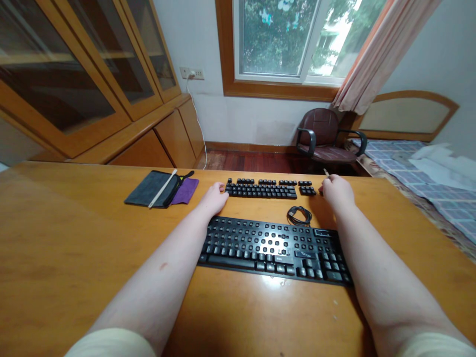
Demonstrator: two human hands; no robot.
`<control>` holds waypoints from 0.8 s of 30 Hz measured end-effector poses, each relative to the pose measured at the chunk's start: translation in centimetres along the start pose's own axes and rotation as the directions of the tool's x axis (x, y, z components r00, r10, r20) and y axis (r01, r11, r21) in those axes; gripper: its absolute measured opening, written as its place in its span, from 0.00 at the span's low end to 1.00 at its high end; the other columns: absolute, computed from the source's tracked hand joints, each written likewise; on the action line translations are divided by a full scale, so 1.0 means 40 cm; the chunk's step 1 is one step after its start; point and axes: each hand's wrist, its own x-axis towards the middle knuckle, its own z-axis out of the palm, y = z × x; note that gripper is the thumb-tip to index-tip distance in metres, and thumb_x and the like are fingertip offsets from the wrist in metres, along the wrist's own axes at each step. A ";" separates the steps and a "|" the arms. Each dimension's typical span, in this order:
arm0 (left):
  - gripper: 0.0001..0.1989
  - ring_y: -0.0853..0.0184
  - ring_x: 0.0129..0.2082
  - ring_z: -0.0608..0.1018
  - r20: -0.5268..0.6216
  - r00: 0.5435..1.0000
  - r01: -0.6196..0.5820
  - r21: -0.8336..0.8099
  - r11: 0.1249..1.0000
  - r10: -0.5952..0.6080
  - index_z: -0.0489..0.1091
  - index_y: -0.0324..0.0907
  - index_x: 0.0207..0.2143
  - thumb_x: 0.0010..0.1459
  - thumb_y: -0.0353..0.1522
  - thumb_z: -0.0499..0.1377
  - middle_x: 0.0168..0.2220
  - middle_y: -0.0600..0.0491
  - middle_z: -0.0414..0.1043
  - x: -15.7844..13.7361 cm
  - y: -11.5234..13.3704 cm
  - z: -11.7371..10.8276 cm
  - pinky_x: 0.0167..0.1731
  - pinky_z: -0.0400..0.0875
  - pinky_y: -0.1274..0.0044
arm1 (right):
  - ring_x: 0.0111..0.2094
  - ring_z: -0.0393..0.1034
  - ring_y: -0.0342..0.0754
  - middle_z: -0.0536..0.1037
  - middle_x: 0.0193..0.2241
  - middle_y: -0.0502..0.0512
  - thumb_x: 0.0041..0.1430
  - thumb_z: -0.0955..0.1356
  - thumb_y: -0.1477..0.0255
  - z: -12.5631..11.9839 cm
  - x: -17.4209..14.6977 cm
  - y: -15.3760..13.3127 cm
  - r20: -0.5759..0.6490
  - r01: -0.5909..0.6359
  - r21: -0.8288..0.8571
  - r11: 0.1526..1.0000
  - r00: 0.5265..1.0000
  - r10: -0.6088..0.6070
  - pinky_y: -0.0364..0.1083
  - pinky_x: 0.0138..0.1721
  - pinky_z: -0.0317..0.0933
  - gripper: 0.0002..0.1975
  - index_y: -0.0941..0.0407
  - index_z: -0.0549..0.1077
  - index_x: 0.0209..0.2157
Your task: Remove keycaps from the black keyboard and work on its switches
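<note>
A black keyboard (249, 248) lies on the wooden desk with many keycaps off its upper rows; keycaps remain on the lower row and part of the number pad. Beyond it, loose black keycaps (260, 191) are laid out in rows. My left hand (214, 199) rests at the left end of these rows, thumb and fingers apart, nothing seen in them. At the right end, my right hand (337, 191) is closed around a thin light-coloured stick-like tool (326, 172), with only its tip showing. My right fingers are partly hidden by the back of the hand.
A coiled black cable (299, 215) lies between keyboard and keycaps. To the left are a dark grey pouch (143, 188), a white stick (163, 187) across it and a purple cloth (186, 191). A maroon armchair (323, 129) stands beyond the desk, beside a bed (420, 168).
</note>
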 end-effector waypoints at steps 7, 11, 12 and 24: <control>0.20 0.61 0.50 0.72 -0.003 1.000 -0.002 -0.003 1.000 0.002 0.63 0.39 0.49 0.51 0.30 0.55 0.49 0.44 0.70 0.004 -0.005 0.002 0.50 0.64 0.74 | 0.34 0.70 0.54 0.77 0.31 0.62 0.51 0.58 0.70 0.007 0.003 -0.007 0.038 -0.022 -0.058 0.998 0.999 0.024 0.46 0.33 0.59 0.17 0.59 0.75 0.35; 0.21 0.61 0.50 0.72 0.003 1.000 -0.005 -0.003 1.000 0.005 0.63 0.38 0.49 0.51 0.30 0.55 0.49 0.44 0.70 0.006 -0.007 0.003 0.50 0.64 0.74 | 0.37 0.70 0.56 0.77 0.34 0.64 0.51 0.59 0.70 0.009 0.004 -0.008 0.073 -0.045 -0.091 0.995 0.996 0.052 0.48 0.34 0.60 0.18 0.59 0.74 0.38; 0.21 0.61 0.50 0.72 0.003 1.000 -0.006 -0.002 1.000 0.006 0.63 0.38 0.49 0.51 0.30 0.55 0.48 0.44 0.70 0.006 -0.008 0.003 0.50 0.64 0.73 | 0.37 0.70 0.56 0.76 0.35 0.64 0.51 0.58 0.70 0.009 0.003 -0.008 0.077 -0.042 -0.096 0.994 0.996 0.050 0.48 0.34 0.60 0.18 0.59 0.74 0.39; 0.20 0.61 0.50 0.72 -0.004 1.000 -0.002 -0.002 1.000 0.002 0.64 0.39 0.48 0.50 0.30 0.56 0.48 0.44 0.70 0.008 -0.007 0.005 0.50 0.64 0.74 | 0.38 0.70 0.58 0.76 0.35 0.66 0.52 0.58 0.70 0.007 -0.001 -0.013 0.102 -0.027 -0.092 0.995 0.994 0.036 0.50 0.36 0.61 0.19 0.60 0.74 0.40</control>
